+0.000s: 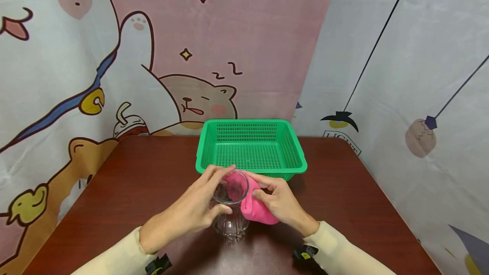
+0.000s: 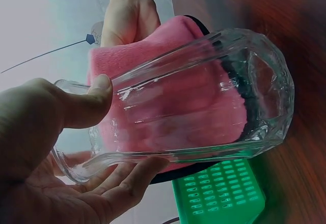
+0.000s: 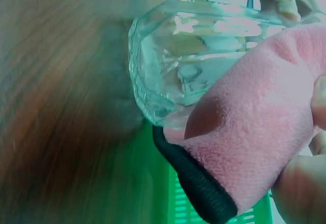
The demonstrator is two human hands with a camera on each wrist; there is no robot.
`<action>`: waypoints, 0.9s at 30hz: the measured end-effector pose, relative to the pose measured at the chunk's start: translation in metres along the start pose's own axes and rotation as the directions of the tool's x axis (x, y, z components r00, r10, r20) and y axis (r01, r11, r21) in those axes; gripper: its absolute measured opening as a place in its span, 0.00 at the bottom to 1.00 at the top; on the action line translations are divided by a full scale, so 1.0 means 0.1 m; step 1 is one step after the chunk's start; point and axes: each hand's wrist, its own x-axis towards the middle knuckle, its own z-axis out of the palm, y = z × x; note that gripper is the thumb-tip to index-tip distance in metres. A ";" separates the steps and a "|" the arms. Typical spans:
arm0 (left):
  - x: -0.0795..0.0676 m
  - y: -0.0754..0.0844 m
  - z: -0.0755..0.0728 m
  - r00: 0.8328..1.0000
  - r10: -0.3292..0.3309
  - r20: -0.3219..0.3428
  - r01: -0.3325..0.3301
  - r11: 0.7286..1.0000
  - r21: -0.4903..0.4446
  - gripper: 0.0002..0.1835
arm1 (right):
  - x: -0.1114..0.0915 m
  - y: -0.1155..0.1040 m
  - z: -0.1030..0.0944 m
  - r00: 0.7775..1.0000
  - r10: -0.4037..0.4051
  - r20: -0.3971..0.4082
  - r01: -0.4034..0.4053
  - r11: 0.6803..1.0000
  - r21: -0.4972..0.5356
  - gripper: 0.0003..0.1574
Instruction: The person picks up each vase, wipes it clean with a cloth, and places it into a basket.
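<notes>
A clear glass vase (image 1: 230,223) with faceted sides and a wide rim stands upright in front of me. My left hand (image 1: 192,205) grips it near the rim, thumb on the near side and fingers round the far side. In my right hand (image 1: 282,202) is a pink cloth (image 1: 259,212), pinched between thumb and fingers and pressed against the vase's right side. The left wrist view shows dark edging on the cloth (image 2: 173,96) through the glass. Whether the base of the vase (image 3: 153,71) touches the table cannot be told.
Behind the hands, a green plastic basket (image 1: 299,156) with slotted walls stands at the back of the dark red-brown table (image 1: 153,173). A printed cartoon curtain (image 1: 267,54) hangs directly behind the table and along its sides.
</notes>
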 end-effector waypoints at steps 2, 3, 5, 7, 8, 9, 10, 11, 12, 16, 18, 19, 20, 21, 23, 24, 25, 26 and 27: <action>-0.01 0.00 0.00 1.000 -0.002 -0.001 0.002 1.000 0.001 0.55 | -0.01 -0.03 0.02 1.000 -0.004 -0.019 0.004 1.000 0.013 0.35; -0.01 0.00 0.00 1.000 -0.003 0.000 0.003 1.000 0.000 0.56 | -0.01 -0.04 0.02 1.000 -0.005 -0.027 0.005 1.000 0.020 0.35; -0.01 0.00 0.01 1.000 -0.008 0.002 0.008 1.000 -0.005 0.56 | -0.01 -0.06 0.03 0.999 -0.007 -0.043 0.009 0.999 0.038 0.35; -0.02 0.00 0.01 1.000 -0.016 0.004 0.016 1.000 -0.006 0.55 | -0.02 -0.08 0.04 0.998 0.003 -0.059 0.001 0.998 0.057 0.35; -0.02 0.00 0.01 1.000 -0.021 0.006 0.021 1.000 -0.008 0.55 | -0.02 -0.09 0.04 0.998 0.008 -0.070 -0.004 0.998 0.062 0.35; -0.02 0.00 0.01 1.000 -0.025 0.006 0.025 1.000 -0.008 0.54 | -0.02 -0.10 0.05 0.997 0.017 -0.080 -0.012 0.998 0.069 0.35; -0.02 0.00 0.01 1.000 -0.027 0.004 0.027 1.000 -0.008 0.54 | -0.02 -0.11 0.05 0.996 0.023 -0.090 -0.017 0.997 0.073 0.35; -0.03 0.00 0.01 1.000 -0.029 0.003 0.029 1.000 -0.008 0.54 | -0.02 -0.11 0.05 0.994 0.031 -0.100 -0.024 0.997 0.077 0.35; -0.03 0.00 0.01 1.000 -0.028 0.002 0.028 1.000 -0.005 0.53 | -0.03 -0.12 0.04 0.993 0.039 -0.108 -0.030 0.996 0.082 0.35; -0.03 0.00 0.02 1.000 -0.002 -0.009 0.002 1.000 0.007 0.53 | -0.06 -0.11 0.03 0.992 0.034 -0.118 -0.020 0.993 0.118 0.35; -0.04 0.00 0.02 1.000 0.009 -0.010 -0.008 1.000 0.011 0.53 | -0.07 -0.10 0.01 0.993 0.028 -0.118 -0.011 0.989 0.146 0.35; -0.03 0.00 0.02 1.000 0.013 -0.011 -0.013 1.000 0.010 0.53 | -0.08 -0.10 0.00 0.993 0.018 -0.116 0.000 0.988 0.152 0.35; -0.03 0.00 0.02 1.000 0.017 -0.012 -0.017 1.000 0.008 0.53 | -0.08 -0.09 0.00 0.993 0.008 -0.115 0.010 0.989 0.150 0.35; -0.03 0.00 0.02 1.000 0.018 -0.012 -0.018 1.000 0.004 0.53 | -0.08 -0.09 -0.01 0.994 -0.002 -0.112 0.019 0.989 0.145 0.35; -0.03 -0.01 0.02 1.000 0.019 -0.013 -0.019 1.000 0.002 0.52 | -0.07 -0.07 -0.02 0.995 -0.032 -0.097 0.044 0.992 0.119 0.35; -0.03 -0.01 0.01 1.000 0.020 -0.013 -0.020 1.000 0.001 0.52 | -0.06 -0.07 -0.02 0.995 -0.055 -0.082 0.063 0.993 0.100 0.35; -0.02 -0.01 0.01 1.000 0.020 -0.015 -0.020 1.000 0.002 0.53 | -0.05 -0.06 -0.03 0.995 -0.078 -0.065 0.083 0.993 0.084 0.36; -0.02 -0.01 0.01 1.000 0.018 -0.015 -0.018 1.000 0.004 0.53 | -0.04 -0.05 -0.03 0.994 -0.095 -0.048 0.098 0.993 0.070 0.37; -0.02 -0.01 0.01 1.000 0.015 -0.013 -0.015 1.000 0.003 0.53 | -0.04 -0.04 -0.03 0.993 -0.113 -0.028 0.114 0.991 0.063 0.38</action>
